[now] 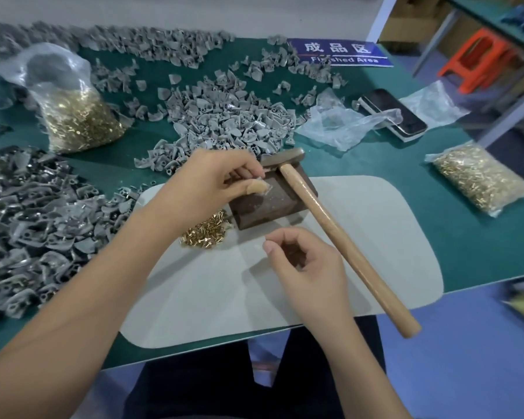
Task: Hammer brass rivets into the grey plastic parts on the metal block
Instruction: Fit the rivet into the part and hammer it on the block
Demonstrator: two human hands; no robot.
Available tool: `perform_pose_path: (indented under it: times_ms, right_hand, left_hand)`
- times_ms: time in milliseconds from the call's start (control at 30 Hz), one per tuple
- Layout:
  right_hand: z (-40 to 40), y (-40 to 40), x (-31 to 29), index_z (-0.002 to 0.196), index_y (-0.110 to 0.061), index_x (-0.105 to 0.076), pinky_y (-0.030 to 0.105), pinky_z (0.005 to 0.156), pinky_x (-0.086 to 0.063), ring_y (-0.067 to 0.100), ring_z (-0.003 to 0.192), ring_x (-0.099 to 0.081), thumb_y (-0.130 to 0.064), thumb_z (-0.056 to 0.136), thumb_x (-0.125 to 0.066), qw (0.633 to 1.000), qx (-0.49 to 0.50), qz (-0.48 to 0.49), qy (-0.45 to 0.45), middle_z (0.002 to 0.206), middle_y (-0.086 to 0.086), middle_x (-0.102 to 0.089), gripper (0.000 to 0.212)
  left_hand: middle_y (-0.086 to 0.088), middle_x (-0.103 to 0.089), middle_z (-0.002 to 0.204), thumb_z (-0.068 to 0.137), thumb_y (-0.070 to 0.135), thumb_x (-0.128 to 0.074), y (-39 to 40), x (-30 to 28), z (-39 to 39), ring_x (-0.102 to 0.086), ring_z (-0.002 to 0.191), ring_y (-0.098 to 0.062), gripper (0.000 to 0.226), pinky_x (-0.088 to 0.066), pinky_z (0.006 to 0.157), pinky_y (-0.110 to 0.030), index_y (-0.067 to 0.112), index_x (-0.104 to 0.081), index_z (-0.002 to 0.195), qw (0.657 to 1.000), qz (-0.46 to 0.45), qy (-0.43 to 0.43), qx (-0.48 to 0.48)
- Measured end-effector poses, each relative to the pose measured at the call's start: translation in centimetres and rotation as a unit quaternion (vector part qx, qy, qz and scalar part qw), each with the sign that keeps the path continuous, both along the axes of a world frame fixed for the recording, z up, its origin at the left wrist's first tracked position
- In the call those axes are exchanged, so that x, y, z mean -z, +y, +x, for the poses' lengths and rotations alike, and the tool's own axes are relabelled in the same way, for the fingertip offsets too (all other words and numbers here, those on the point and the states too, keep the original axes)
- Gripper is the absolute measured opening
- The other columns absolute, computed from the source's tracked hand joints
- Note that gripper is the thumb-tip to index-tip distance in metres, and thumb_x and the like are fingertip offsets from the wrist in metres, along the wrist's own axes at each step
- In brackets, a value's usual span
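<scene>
One hammer (330,219), stiff wooden handle and heavy steel head, is lying ungripped across the metal block (266,204) mid-desk; best taken low on the handle. Left hand (206,182) is pinching something small, probably a light, slippery rivet or plastic part, at the block's far-left edge, while right hand (303,261) is hovering loosely curled and holding nothing, just beside the loose brass rivets (206,232).

left hand (206,179) hides block's (273,204) far corner

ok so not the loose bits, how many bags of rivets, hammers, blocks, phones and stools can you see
rivet bags: 2, one far left, one right
hammer: 1
metal block: 1
phone: 1
orange stool: 1
total: 6
</scene>
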State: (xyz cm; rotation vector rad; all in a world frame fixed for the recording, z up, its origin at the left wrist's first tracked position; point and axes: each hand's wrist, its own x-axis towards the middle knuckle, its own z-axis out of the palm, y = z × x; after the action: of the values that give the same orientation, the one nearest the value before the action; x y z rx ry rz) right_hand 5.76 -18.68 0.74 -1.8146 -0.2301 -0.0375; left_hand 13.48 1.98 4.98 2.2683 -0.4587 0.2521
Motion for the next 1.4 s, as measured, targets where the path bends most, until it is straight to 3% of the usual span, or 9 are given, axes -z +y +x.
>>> perform_pose_path:
  times_ms: [133,233,367,533,833,1100,1400]
  right_hand:
    - [0.1,0.0,0.1,0.093,-0.031,-0.073,0.014,0.073,-0.050,0.012,0.085,-0.068,-0.019,0.094,-0.070,1.000,-0.003,-0.004,0.004,0.090,-0.010,-0.073,0.012]
    - [0.1,0.1,0.1,0.097,-0.032,-0.072,0.015,0.075,-0.051,0.013,0.090,-0.069,-0.020,0.097,-0.066,1.000,-0.005,-0.017,-0.004,0.094,-0.011,-0.073,0.013]
    - [0.2,0.3,0.2,0.099,-0.033,-0.070,0.013,0.074,-0.049,0.010,0.088,-0.068,-0.023,0.099,-0.063,0.999,-0.020,-0.047,-0.017,0.094,-0.013,-0.072,0.012]
    - [0.5,0.3,0.2,0.098,-0.036,-0.068,0.012,0.068,-0.045,0.011,0.081,-0.065,-0.030,0.098,-0.062,0.998,-0.019,-0.064,-0.023,0.091,-0.013,-0.070,0.008]
    - [0.5,0.2,-0.1,0.098,-0.031,-0.066,0.013,0.070,-0.043,0.015,0.086,-0.062,-0.018,0.100,-0.063,0.996,-0.033,-0.079,-0.033,0.093,-0.012,-0.066,0.013]
    - [0.3,0.2,0.1,0.097,-0.032,-0.066,0.023,0.070,-0.049,0.017,0.086,-0.062,-0.022,0.099,-0.062,0.995,-0.038,-0.088,-0.030,0.094,-0.012,-0.065,0.011]
    - [0.3,0.3,-0.4,0.095,-0.031,-0.064,0.012,0.065,-0.041,0.013,0.080,-0.060,-0.023,0.100,-0.060,0.995,-0.041,-0.086,-0.022,0.090,-0.013,-0.063,0.011]
  left_hand:
    - [0.010,-0.066,0.083,0.087,0.034,-0.075,0.2,0.3,-0.5,-0.060,0.078,-0.005,0.017,-0.051,0.071,-0.020,0.018,-0.076,0.094,0.998,0.044,-0.043,0.004]
    - [0.009,-0.067,0.087,0.089,0.030,-0.075,0.5,0.7,-0.7,-0.062,0.080,-0.009,0.015,-0.055,0.076,-0.030,0.018,-0.077,0.100,0.998,0.053,-0.044,0.003]
    - [0.016,-0.063,0.088,0.094,0.029,-0.070,0.9,0.9,-0.5,-0.058,0.082,-0.002,0.015,-0.050,0.076,-0.022,0.021,-0.076,0.105,0.998,0.052,-0.034,0.011]
    - [0.019,-0.055,0.085,0.096,0.028,-0.068,1.0,1.3,-0.3,-0.055,0.081,-0.005,0.012,-0.044,0.072,-0.017,0.022,-0.075,0.103,0.998,0.060,-0.033,0.007]
    - [0.016,-0.060,0.088,0.092,0.030,-0.073,1.3,1.4,-0.3,-0.056,0.082,-0.009,0.008,-0.043,0.073,-0.014,0.024,-0.076,0.098,0.999,0.042,-0.016,-0.017]
    - [0.013,-0.060,0.089,0.093,0.028,-0.072,1.1,1.3,-0.3,-0.055,0.081,-0.007,0.011,-0.047,0.073,-0.021,0.020,-0.077,0.098,0.999,0.034,-0.024,-0.017]
    - [0.009,-0.060,0.089,0.093,0.026,-0.073,1.2,1.3,-0.3,-0.055,0.080,-0.010,0.009,-0.047,0.074,-0.024,0.019,-0.075,0.098,0.999,0.038,-0.024,-0.013]
